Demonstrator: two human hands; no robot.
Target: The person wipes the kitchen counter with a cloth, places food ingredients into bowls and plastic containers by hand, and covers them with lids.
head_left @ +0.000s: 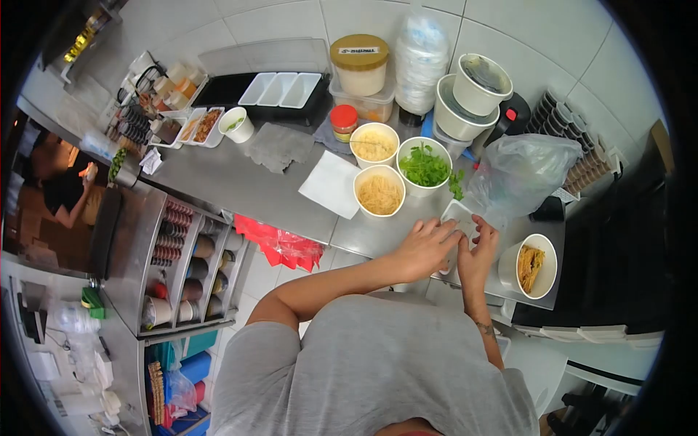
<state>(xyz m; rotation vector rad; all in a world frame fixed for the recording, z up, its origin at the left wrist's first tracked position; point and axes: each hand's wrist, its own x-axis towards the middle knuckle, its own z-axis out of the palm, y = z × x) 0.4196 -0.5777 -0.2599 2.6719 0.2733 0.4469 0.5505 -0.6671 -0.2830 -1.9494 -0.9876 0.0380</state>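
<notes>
Steel counter bears a white tray partly beneath the hands, fingers bent, grip unclear.

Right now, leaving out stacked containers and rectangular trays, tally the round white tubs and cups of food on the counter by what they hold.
Tubs of pale strands: 2
Tub of leafy green herbs: 1
Tub of brown strands: 1
Small cup of greens: 1
Total: 5

Small commercial food kitchen: a stainless-steel counter against a tiled wall, bearing tubs of shredded food and green herbs, with stacked containers and shelves of cups.
</notes>
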